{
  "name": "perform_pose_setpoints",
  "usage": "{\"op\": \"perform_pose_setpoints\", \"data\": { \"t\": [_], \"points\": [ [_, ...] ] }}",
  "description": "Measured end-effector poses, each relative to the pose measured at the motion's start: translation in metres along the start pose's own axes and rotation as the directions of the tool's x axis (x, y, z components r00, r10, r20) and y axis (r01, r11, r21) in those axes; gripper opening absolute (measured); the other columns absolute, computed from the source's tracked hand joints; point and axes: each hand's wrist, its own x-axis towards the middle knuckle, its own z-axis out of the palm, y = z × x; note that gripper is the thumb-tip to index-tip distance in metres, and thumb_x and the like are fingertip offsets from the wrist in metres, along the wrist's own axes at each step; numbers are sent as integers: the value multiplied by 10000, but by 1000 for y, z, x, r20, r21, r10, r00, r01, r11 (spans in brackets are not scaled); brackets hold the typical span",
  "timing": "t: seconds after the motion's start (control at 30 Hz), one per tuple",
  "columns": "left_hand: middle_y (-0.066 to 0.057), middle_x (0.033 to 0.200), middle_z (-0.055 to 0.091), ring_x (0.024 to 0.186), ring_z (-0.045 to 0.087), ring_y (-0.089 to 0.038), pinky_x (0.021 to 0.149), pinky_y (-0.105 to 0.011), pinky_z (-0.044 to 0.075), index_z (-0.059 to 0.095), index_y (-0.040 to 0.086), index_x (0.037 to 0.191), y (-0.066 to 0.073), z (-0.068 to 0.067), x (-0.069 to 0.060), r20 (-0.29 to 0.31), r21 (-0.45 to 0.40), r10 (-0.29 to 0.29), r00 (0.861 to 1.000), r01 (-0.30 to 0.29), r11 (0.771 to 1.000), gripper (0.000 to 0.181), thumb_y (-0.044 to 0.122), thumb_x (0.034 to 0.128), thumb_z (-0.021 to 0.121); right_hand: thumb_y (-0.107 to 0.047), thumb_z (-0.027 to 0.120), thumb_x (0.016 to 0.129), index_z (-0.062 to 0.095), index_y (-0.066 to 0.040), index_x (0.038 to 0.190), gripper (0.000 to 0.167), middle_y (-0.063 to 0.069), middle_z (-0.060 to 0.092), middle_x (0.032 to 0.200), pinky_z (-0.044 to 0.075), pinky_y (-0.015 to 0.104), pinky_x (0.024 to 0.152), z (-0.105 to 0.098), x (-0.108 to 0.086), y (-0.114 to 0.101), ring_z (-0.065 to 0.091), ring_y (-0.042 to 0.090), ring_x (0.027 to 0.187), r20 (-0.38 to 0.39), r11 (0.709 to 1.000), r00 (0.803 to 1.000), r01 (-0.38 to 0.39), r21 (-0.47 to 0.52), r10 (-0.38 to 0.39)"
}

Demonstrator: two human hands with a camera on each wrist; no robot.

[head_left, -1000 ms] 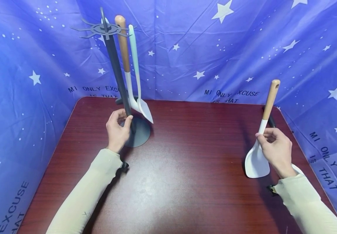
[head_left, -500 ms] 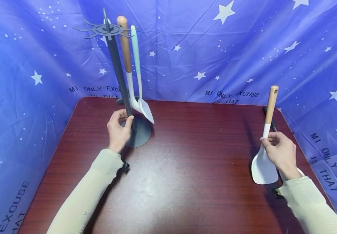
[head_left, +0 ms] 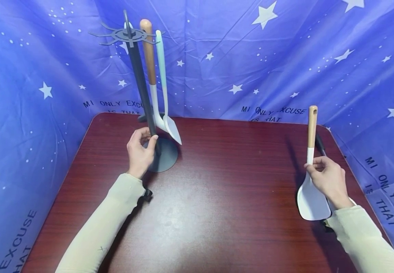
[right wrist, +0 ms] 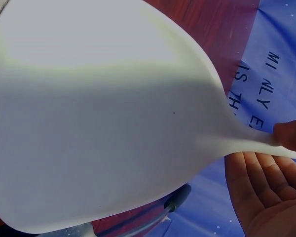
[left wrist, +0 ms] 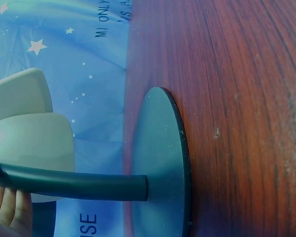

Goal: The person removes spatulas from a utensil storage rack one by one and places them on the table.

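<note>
My left hand [head_left: 140, 153] grips the lower part of a dark pole, the stem of a utensil stand [head_left: 138, 72] with a ring of hooks on top. The stand's round base [left wrist: 160, 148] rests on the table. Behind the pole hang a utensil with a wooden handle [head_left: 149, 57] and one with a mint handle [head_left: 161, 62]; their white blades show in the left wrist view. At the right, my right hand [head_left: 330, 182] pinches the white neck of a spatula [head_left: 314, 201] with a wooden handle. Its broad white blade points down, and its handle stands up.
A black handle [head_left: 320, 143] of another utensil lies on the right side of the table [head_left: 224, 189], behind the spatula and partly hidden by my right hand. A blue star-patterned curtain [head_left: 214, 57] encloses the back and sides.
My right hand has moved the spatula slightly right and towards me, lower in view, and its handle has turned more upright. The left hand keeps its grip on the stand.
</note>
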Motion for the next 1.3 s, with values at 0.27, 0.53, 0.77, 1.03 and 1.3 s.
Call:
{"op": "perform_pose_setpoints", "data": {
  "t": [0.27, 0.53, 0.77, 1.03, 1.3],
  "points": [
    [-261, 873, 609, 787, 599, -358, 748, -554, 526, 602, -142, 948, 1, 0, 0, 0, 3, -3, 1000, 3, 1000, 156, -146, 800, 651, -234, 658, 876, 647, -15, 983, 244, 177, 702, 875, 388, 219, 536, 5, 2, 5, 450, -146, 602, 28, 1000, 999, -19, -20, 20],
    [-252, 875, 613, 795, 606, -353, 748, -523, 535, 604, -143, 954, 1, 0, -1, 3, 11, -1, 1000, 1, 1000, 164, -143, 799, 655, -228, 646, 879, 646, -11, 995, 247, 176, 701, 883, 399, 254, 549, 13, 5, 7, 579, 176, 727, 48, 998, 998, -37, -42, 39],
    [-250, 882, 616, 804, 615, -359, 757, -499, 539, 607, -141, 957, 2, 0, -1, 6, 16, -9, 1000, 9, 1000, 167, -141, 798, 658, -221, 629, 882, 641, 1, 999, 251, 190, 700, 899, 408, 285, 576, 16, 7, 7, 607, 292, 795, 59, 997, 997, -47, -55, 50],
    [-258, 885, 612, 806, 616, -371, 764, -502, 541, 606, -146, 956, 2, -1, -1, 4, 10, -8, 1000, 8, 1000, 166, -143, 798, 657, -217, 616, 884, 632, 10, 1002, 256, 197, 694, 897, 405, 323, 593, 18, 11, 9, 603, 333, 803, 81, 996, 995, -53, -72, 59],
    [-251, 876, 612, 795, 612, -351, 750, -502, 540, 607, -142, 952, 1, 0, 0, 0, 14, 2, 1000, -2, 1000, 162, -145, 797, 654, -227, 632, 878, 630, -4, 979, 245, 200, 695, 878, 397, 318, 544, 21, 16, 12, 610, 352, 746, 116, 996, 992, -41, -84, 51]
  ]
}}
